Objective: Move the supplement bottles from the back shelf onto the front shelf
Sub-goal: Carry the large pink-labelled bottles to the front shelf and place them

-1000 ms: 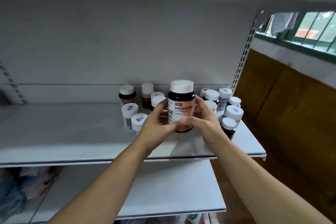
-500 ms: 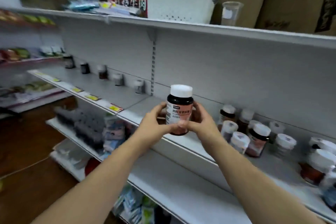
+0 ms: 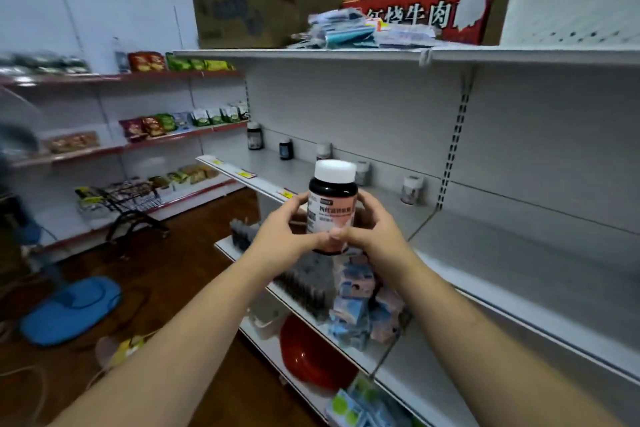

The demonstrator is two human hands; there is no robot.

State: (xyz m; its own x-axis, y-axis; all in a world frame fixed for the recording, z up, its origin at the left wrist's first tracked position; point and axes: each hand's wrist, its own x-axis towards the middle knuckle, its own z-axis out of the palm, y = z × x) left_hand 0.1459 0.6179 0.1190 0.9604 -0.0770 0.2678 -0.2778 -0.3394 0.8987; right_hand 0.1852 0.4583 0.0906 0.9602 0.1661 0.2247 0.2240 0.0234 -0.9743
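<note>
Currently the supplement bottle (image 3: 331, 207) sits upright at frame centre, carried in the air in front of the grey shelf (image 3: 346, 191), touching no surface. The left hand (image 3: 284, 239) and right hand (image 3: 372, 229) are both closed around its lower half, thumbs meeting across the label, white cap clear above.

To place it well, I judge it best kept vertical and set down base first in the bare stretch between the small bottles (image 3: 410, 188) along the back panel and the front lip with yellow price tags (image 3: 246, 174). Room looks generous overhead and to the right; the slotted upright (image 3: 450, 163) right of centre is the nearest obstruction.
</note>
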